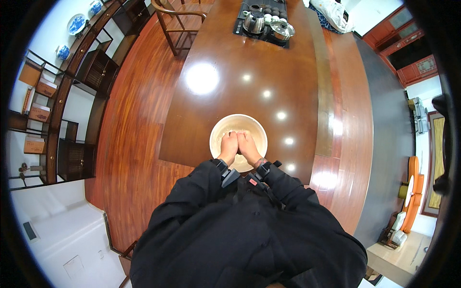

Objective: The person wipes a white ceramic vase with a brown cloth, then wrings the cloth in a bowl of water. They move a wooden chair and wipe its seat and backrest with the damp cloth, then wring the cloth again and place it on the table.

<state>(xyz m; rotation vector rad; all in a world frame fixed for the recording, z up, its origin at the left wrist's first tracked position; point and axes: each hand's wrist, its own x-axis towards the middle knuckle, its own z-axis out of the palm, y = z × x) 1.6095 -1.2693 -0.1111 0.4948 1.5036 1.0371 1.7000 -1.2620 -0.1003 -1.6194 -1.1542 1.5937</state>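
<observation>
A round, pale bowl or basin [264, 134] stands on the near part of a brown wooden table [230, 97]. Inside it, my left hand [229, 144] and my right hand [247, 145] are pressed side by side with their fingers curled down. Something dark shows in the small gap between them, too small to name. Pale bits and what looks like liquid lie in the bowl around the fingers. The fingertips are hidden, so what the hands hold cannot be told. Both wrists wear dark devices with straps.
At the table's far end, a metal kettle [254, 22], a lidded glass or metal pot [282, 30] and several small cups stand on a black tea tray [237, 27]. A wooden chair [180, 30] is beside the table's left edge. Dark shelves [77, 61] line the left wall.
</observation>
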